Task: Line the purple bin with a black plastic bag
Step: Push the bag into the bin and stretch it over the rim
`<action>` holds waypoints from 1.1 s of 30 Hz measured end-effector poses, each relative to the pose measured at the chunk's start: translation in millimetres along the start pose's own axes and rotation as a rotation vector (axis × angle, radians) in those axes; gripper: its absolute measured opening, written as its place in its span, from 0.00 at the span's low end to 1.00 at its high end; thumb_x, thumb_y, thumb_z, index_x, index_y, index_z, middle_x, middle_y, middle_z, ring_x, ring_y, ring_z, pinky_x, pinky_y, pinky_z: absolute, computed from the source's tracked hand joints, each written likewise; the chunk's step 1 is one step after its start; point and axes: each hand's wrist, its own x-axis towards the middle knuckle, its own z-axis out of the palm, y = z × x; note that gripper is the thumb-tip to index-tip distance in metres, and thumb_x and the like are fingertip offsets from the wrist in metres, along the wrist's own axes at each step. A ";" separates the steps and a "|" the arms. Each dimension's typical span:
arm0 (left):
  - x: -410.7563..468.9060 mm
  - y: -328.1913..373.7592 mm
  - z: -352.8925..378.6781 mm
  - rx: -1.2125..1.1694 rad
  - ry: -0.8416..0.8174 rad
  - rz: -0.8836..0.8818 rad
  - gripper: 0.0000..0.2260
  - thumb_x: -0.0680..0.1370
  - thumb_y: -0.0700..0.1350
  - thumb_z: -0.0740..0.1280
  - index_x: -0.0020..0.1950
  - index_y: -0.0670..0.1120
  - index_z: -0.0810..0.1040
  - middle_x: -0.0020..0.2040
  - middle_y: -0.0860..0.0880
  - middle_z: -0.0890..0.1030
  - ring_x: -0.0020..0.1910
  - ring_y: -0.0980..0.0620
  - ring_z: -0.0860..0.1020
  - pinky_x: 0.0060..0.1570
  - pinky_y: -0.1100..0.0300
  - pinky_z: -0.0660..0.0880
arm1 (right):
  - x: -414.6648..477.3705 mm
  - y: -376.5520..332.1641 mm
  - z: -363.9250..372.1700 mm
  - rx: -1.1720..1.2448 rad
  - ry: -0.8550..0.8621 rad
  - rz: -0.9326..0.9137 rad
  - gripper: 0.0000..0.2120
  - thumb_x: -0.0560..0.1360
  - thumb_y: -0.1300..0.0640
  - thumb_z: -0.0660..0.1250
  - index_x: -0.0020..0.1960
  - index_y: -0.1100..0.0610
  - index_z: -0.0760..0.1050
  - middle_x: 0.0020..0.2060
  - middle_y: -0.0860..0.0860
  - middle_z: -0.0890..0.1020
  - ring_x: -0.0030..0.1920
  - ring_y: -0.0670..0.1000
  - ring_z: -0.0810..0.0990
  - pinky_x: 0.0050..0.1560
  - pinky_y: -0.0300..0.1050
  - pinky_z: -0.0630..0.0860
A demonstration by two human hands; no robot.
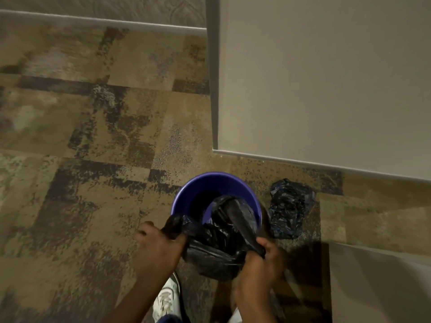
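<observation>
purple bin (pixel 186 194) stands upright on patterned carpet (pixel 93 136), close to the outer corner of a pale wall (pixel 326 78), its round mouth open to the camera. black plastic bag (pixel 217 243) is draped over the near side of the rim, bunched and crumpled; one fold reaches down into the bin's interior, while the far half of the rim and inner wall remain bare purple. left hand (pixel 158 245) is closed around a gathered edge of the bag at the near-left of the rim. right hand (pixel 261 259) is clenched on another gathered edge at the near-right. the two hands are held apart, with the bag stretched between them over the opening. second crumpled black bag (pixel 290 208) lies on the carpet just right of the bin, apart from both hands; whether it touches the bin cannot be determined. white shoe (pixel 168 297) is visible below the left forearm, on the carpet near the bin. grey skirting (pixel 303 163) runs along the wall base behind the bin.
</observation>
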 end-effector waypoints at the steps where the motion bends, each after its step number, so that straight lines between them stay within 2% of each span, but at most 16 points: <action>1: 2.6 -3.5 2.8 0.252 0.050 0.124 0.43 0.64 0.67 0.71 0.67 0.40 0.65 0.61 0.35 0.74 0.60 0.33 0.73 0.53 0.42 0.74 | -0.9 -2.5 1.4 0.001 -0.051 -0.027 0.24 0.63 0.75 0.60 0.40 0.45 0.75 0.46 0.54 0.79 0.46 0.58 0.79 0.48 0.61 0.78; 4: 17.0 10.7 15.5 0.536 0.036 0.548 0.46 0.63 0.75 0.60 0.71 0.46 0.65 0.73 0.38 0.68 0.74 0.32 0.60 0.66 0.35 0.63 | -4.6 -8.9 1.7 0.012 -0.205 -0.104 0.27 0.61 0.74 0.59 0.39 0.41 0.76 0.46 0.51 0.79 0.46 0.55 0.79 0.43 0.55 0.77; 6: 28.5 27.5 33.1 0.499 -0.186 0.700 0.48 0.62 0.77 0.57 0.75 0.49 0.63 0.77 0.44 0.64 0.76 0.36 0.56 0.70 0.37 0.57 | -6.2 -14.6 -0.8 0.023 -0.252 -0.158 0.21 0.58 0.68 0.60 0.39 0.43 0.76 0.46 0.52 0.80 0.47 0.55 0.79 0.45 0.58 0.77; 8: 31.4 40.7 50.0 0.234 -0.618 0.624 0.50 0.63 0.73 0.66 0.76 0.48 0.57 0.75 0.46 0.66 0.73 0.43 0.64 0.70 0.45 0.64 | -4.1 -17.7 -1.4 0.070 -0.263 -0.184 0.18 0.57 0.64 0.61 0.39 0.44 0.76 0.46 0.55 0.80 0.48 0.57 0.79 0.48 0.61 0.77; 9: 28.1 43.2 57.2 0.008 -0.825 0.508 0.49 0.65 0.65 0.73 0.76 0.47 0.54 0.73 0.46 0.67 0.69 0.47 0.69 0.65 0.51 0.70 | -1.5 -19.7 -0.9 0.087 -0.251 -0.186 0.17 0.57 0.63 0.62 0.40 0.44 0.76 0.47 0.56 0.80 0.48 0.57 0.79 0.49 0.61 0.78; 10: 24.0 42.7 64.9 -0.221 -0.917 0.363 0.47 0.66 0.56 0.78 0.75 0.46 0.52 0.70 0.47 0.68 0.65 0.50 0.71 0.60 0.56 0.73 | 0.5 -22.8 0.4 0.094 -0.236 -0.193 0.17 0.58 0.62 0.64 0.40 0.43 0.76 0.47 0.55 0.80 0.49 0.56 0.80 0.49 0.60 0.78; 12: 15.2 41.7 77.3 -0.516 -0.843 0.106 0.47 0.67 0.45 0.79 0.73 0.44 0.49 0.67 0.46 0.69 0.61 0.49 0.74 0.55 0.56 0.76 | 5.8 -25.4 2.0 0.088 -0.218 -0.224 0.17 0.59 0.61 0.67 0.41 0.41 0.76 0.48 0.52 0.80 0.49 0.54 0.80 0.49 0.59 0.79; 14: 5.5 44.8 87.6 -0.680 -0.772 -0.073 0.40 0.67 0.42 0.79 0.69 0.41 0.56 0.62 0.44 0.75 0.55 0.47 0.80 0.48 0.54 0.79 | 10.3 -27.0 4.9 0.093 -0.228 -0.254 0.17 0.62 0.62 0.69 0.43 0.41 0.76 0.49 0.51 0.80 0.50 0.52 0.80 0.50 0.58 0.79; 17: -8.5 51.3 96.8 -0.753 -0.793 -0.179 0.20 0.70 0.34 0.73 0.60 0.37 0.72 0.51 0.39 0.83 0.45 0.44 0.85 0.39 0.55 0.81 | 17.7 -24.5 8.5 0.086 -0.312 -0.274 0.22 0.69 0.68 0.70 0.46 0.39 0.76 0.51 0.47 0.81 0.50 0.44 0.81 0.49 0.47 0.80; 20: -4.1 52.4 96.1 -0.785 -0.665 -0.293 0.10 0.74 0.31 0.63 0.53 0.34 0.79 0.47 0.35 0.84 0.45 0.38 0.84 0.44 0.47 0.82 | 26.2 -26.1 4.5 0.030 -0.319 -0.346 0.22 0.71 0.66 0.70 0.50 0.38 0.75 0.53 0.46 0.81 0.50 0.42 0.81 0.45 0.34 0.79; 22: 10.9 49.9 89.1 -0.730 -0.467 -0.291 0.09 0.76 0.34 0.61 0.51 0.34 0.79 0.48 0.34 0.83 0.48 0.36 0.81 0.52 0.41 0.79 | 33.9 -29.0 0.4 -0.104 -0.300 -0.424 0.18 0.73 0.60 0.70 0.54 0.40 0.73 0.53 0.43 0.79 0.50 0.38 0.78 0.43 0.26 0.74; 24: 26.7 42.5 79.8 -0.654 -0.269 -0.288 0.10 0.77 0.35 0.59 0.48 0.38 0.80 0.48 0.37 0.82 0.48 0.38 0.79 0.53 0.45 0.77 | 42.3 -27.0 -2.9 -0.220 -0.224 -0.451 0.16 0.74 0.57 0.69 0.60 0.46 0.72 0.49 0.41 0.76 0.46 0.34 0.74 0.37 0.24 0.71; 26: 38.0 36.9 68.1 -0.615 -0.106 -0.270 0.10 0.77 0.34 0.57 0.46 0.41 0.78 0.45 0.39 0.81 0.45 0.41 0.77 0.45 0.51 0.75 | 50.7 -23.3 -4.1 -0.312 -0.080 -0.457 0.12 0.75 0.59 0.67 0.58 0.55 0.75 0.44 0.41 0.74 0.42 0.40 0.75 0.34 0.26 0.66; 28: 44.5 35.1 57.1 -0.604 0.031 -0.238 0.09 0.76 0.33 0.56 0.40 0.43 0.71 0.38 0.43 0.76 0.40 0.43 0.73 0.36 0.54 0.69 | 52.5 -21.0 -4.5 -0.396 -0.003 -0.454 0.06 0.76 0.60 0.65 0.53 0.57 0.77 0.40 0.41 0.73 0.42 0.47 0.75 0.37 0.29 0.62; 31: 49.6 33.9 42.3 -0.490 0.104 -0.122 0.07 0.76 0.35 0.57 0.40 0.44 0.70 0.36 0.45 0.75 0.39 0.42 0.73 0.34 0.54 0.68 | 53.8 -12.7 -2.0 -0.392 0.064 -0.271 0.05 0.77 0.61 0.63 0.52 0.59 0.76 0.36 0.42 0.71 0.39 0.47 0.74 0.38 0.35 0.66; 33: 48.0 27.2 31.7 -0.446 0.040 0.045 0.08 0.78 0.46 0.59 0.46 0.43 0.74 0.40 0.45 0.78 0.42 0.41 0.76 0.38 0.52 0.70 | 50.5 -13.2 -6.9 -0.375 0.084 -0.312 0.04 0.78 0.57 0.63 0.50 0.56 0.74 0.36 0.42 0.71 0.35 0.44 0.72 0.34 0.32 0.62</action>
